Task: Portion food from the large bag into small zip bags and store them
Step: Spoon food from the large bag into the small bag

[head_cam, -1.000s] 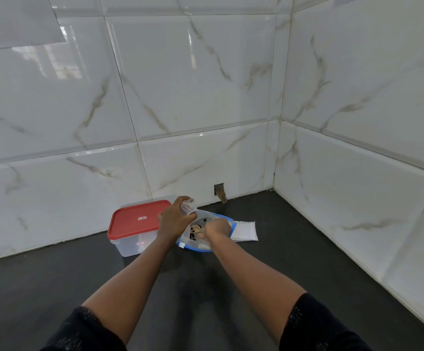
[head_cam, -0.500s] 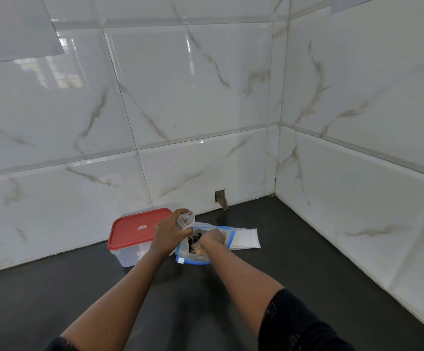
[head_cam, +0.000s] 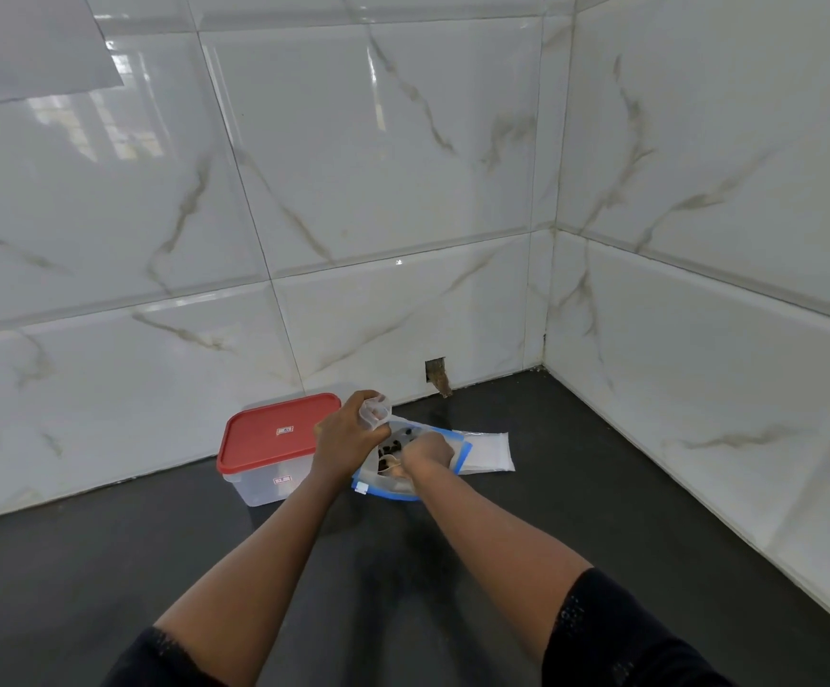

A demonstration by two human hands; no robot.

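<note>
Beside the red-lidded container, the left hand pinches a zip bag. Grip hidden, the right hand digs into the large bag.

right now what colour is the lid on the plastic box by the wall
Red lid, on a clear box; the head view shows it plainly.

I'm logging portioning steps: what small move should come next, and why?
Probably lift the right hand, now down in the large bag among the food, and drop a pinch into the small zip bag, which the left hand holds just beside it.
</note>
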